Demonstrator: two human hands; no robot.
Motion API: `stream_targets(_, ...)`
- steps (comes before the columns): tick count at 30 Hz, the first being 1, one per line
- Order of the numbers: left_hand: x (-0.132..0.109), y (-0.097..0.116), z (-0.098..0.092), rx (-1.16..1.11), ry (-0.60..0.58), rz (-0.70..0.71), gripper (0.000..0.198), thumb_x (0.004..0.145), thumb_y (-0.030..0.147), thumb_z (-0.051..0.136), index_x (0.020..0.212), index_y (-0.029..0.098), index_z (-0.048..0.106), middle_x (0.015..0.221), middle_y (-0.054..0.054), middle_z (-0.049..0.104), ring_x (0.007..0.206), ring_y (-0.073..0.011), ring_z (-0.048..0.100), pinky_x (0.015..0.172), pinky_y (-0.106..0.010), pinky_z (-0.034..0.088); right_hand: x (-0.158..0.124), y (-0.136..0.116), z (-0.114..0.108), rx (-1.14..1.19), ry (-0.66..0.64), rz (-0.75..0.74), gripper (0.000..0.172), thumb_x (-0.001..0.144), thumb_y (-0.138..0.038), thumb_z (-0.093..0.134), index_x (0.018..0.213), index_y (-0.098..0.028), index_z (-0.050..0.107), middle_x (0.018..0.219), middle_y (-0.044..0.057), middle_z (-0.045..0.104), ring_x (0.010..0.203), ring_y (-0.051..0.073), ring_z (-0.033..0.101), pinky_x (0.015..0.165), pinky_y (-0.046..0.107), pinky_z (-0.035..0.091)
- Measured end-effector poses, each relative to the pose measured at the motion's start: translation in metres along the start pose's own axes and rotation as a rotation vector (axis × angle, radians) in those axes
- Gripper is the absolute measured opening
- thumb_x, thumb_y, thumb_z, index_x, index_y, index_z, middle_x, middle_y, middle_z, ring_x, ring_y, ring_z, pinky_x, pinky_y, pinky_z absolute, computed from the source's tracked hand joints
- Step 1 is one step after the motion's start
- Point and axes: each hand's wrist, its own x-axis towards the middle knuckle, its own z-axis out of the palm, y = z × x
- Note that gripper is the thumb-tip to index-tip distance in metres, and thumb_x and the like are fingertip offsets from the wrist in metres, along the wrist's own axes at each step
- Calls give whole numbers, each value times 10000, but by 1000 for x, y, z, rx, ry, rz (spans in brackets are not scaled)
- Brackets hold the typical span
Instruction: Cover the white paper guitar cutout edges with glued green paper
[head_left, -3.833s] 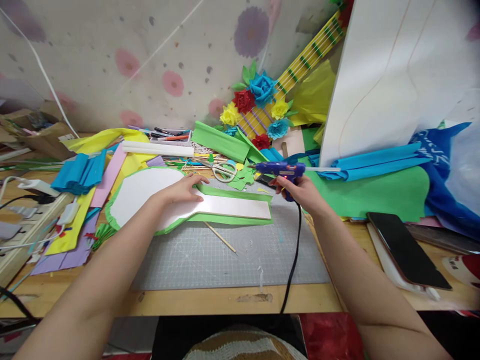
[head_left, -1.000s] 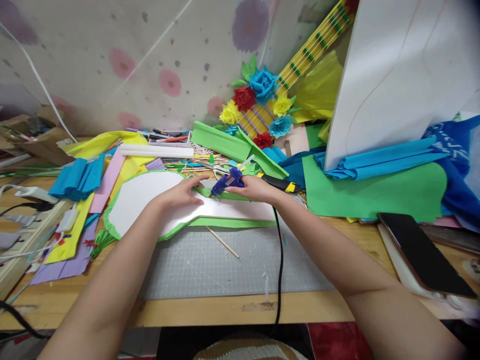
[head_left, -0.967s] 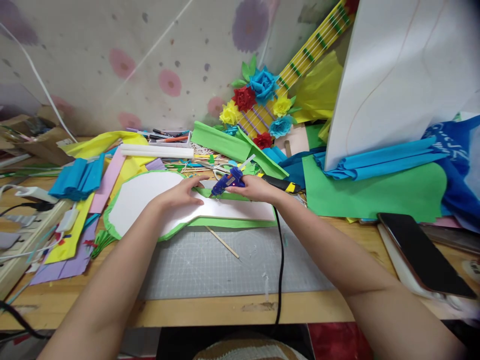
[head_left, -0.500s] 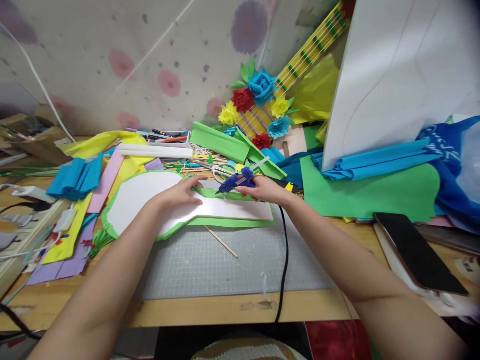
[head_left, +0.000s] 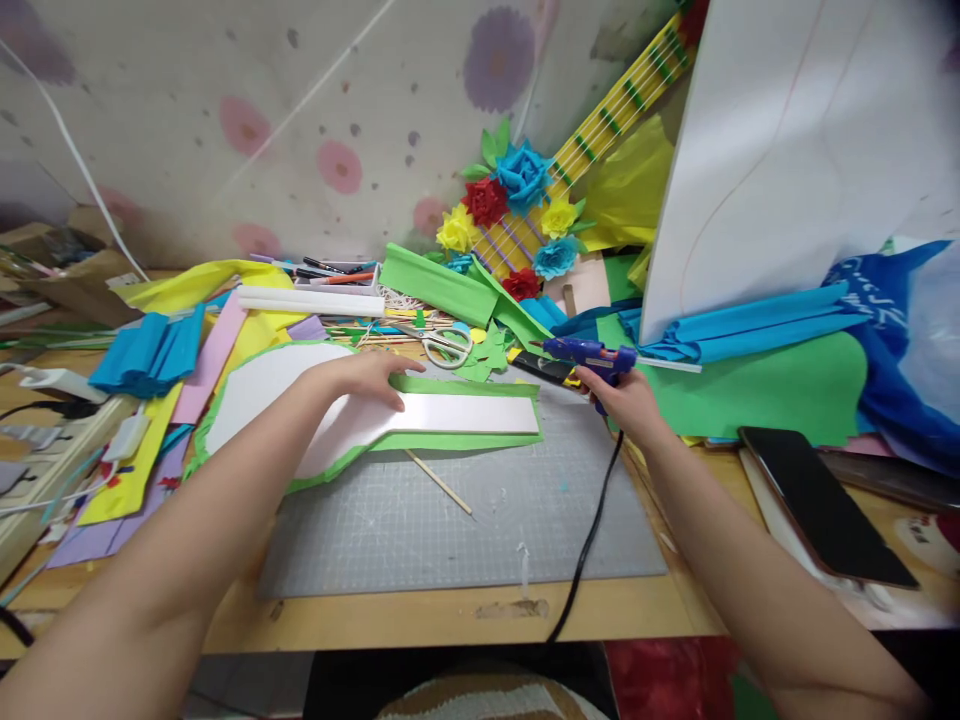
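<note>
A white guitar-shaped board (head_left: pixel 465 414) lies on the cutting mat, with green crepe paper (head_left: pixel 465 441) showing along its edges. My left hand (head_left: pixel 367 378) rests where the neck meets the body; its thumb touches the white face, and the other fingers are spread toward the green flap at the far edge. To the right of the neck, my right hand (head_left: pixel 626 395) grips a blue hot glue gun (head_left: pixel 589 353) by its handle. The gun's nozzle points left, and a white glue stick (head_left: pixel 679 366) sticks out of its back. Below the neck lies a thin wooden stick (head_left: pixel 441 484).
Scissors (head_left: pixel 448 347), a black-and-yellow cutter (head_left: pixel 547 368) and green scraps lie behind the board. A flower-trimmed yellow guitar (head_left: pixel 600 130) leans at the back beside a tall white panel (head_left: pixel 780 150). At right is a phone (head_left: pixel 825 505). The gun's black cord (head_left: pixel 589 545) crosses the mat (head_left: pixel 450 550).
My right hand has carried the glue gun from the neck's far edge to the right, off the board. My left hand stays at the neck joint.
</note>
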Motion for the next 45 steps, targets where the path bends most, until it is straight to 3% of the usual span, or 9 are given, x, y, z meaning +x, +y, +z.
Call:
stream_targets(6, -4, 5, 2, -39, 71, -26, 700, 634, 390, 656, 1289, 251, 451, 1184, -63, 602, 1014, -222, 576, 815, -277, 434, -12, 34, 0, -295, -6, -105, 483, 641, -632, 593, 739, -170, 694, 650, 56, 670, 634, 212, 614, 565, 300, 448)
stream_targets(13, -5, -2, 11, -81, 110, -14, 733, 617, 379, 679, 1287, 286, 398, 1127, -42, 598, 988, -221, 586, 795, -280, 443, -21, 33, 8, -607, -35, -46, 557, 731, -666, 484, 795, -159, 705, 755, 123, 694, 743, 283, 645, 616, 331, 443)
stream_targets(20, -8, 1, 14, -73, 153, -43, 740, 601, 381, 693, 1261, 269, 378, 1104, -40, 605, 921, -212, 605, 772, -277, 448, -23, 26, 6, -659, -73, 7, 570, 781, -621, 472, 1060, -162, 662, 952, 153, 694, 914, 311, 638, 718, 359, 467)
stream_targets(27, -6, 2, 14, 43, 165, -48, 646, 606, 379, 683, 1200, 261, 460, 1074, -36, 630, 929, -231, 600, 754, -289, 438, -24, 27, 7, -592, -71, -14, 553, 772, -592, 503, 1077, -148, 628, 996, 155, 668, 948, 298, 615, 767, 368, 464)
stream_targets(30, -8, 5, 15, 47, 185, -48, 613, 626, 362, 666, 1201, 263, 477, 1062, -33, 644, 921, -227, 605, 741, -285, 438, -30, 34, 7, -472, 62, -151, 608, 707, -635, 550, 1047, -132, 587, 971, 147, 631, 910, 275, 595, 771, 377, 463)
stream_targets(33, -12, 9, 16, 39, 209, -55, 579, 636, 342, 661, 1187, 266, 498, 1065, -28, 653, 914, -219, 611, 734, -278, 442, -46, 39, 6, -394, 420, -312, 628, 681, -650, 570, 1027, -129, 519, 946, 132, 565, 879, 254, 547, 783, 406, 452)
stream_targets(35, -14, 10, 16, 37, 222, -59, 566, 637, 330, 662, 1177, 263, 507, 1070, -27, 655, 920, -216, 611, 736, -274, 444, -58, 36, 7, -401, 534, -425, 506, 706, -592, 582, 955, -160, 502, 880, 105, 538, 839, 241, 523, 763, 409, 447)
stream_targets(40, -15, 10, 19, 31, 246, -69, 567, 643, 320, 654, 1184, 254, 496, 1073, -33, 654, 936, -219, 609, 755, -279, 449, -66, -15, 40, -448, 153, -729, 239, 807, -399, 528, 912, -185, 538, 887, 109, 586, 901, 249, 533, 833, 412, 414)
stream_targets(45, -17, 7, 23, -14, 276, 0, 559, 661, 291, 634, 1198, 237, 488, 1131, -49, 626, 1008, -228, 587, 810, -296, 446, -36, -83, 106, -494, -368, -727, 484, 804, -375, 588, 1203, -112, 510, 1224, 153, 564, 1122, 258, 500, 939, 365, 375)
